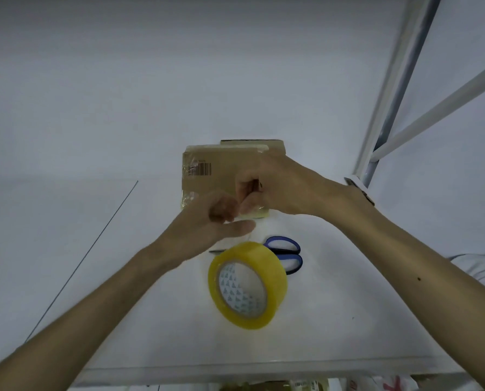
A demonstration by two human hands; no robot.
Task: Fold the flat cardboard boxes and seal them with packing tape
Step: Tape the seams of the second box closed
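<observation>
- Right hand (280, 187) is pinching a short tape strip (256, 214) at the near edge of the cardboard box (215, 176), which is lying closed on the white table (348, 277), just beyond the tape roll (247, 285) and scissors (286, 253).
- Left hand (207, 221) is curling at the strip's other end; blur is stopping me telling whether it is gripping.
- I am judging this as sealing 1 edge: I am aiming for a taut strip, centred on the seam, rubbed down from the middle outwards.

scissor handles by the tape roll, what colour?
Blue, on the scissors behind the yellow packing-tape roll; head view.
</observation>
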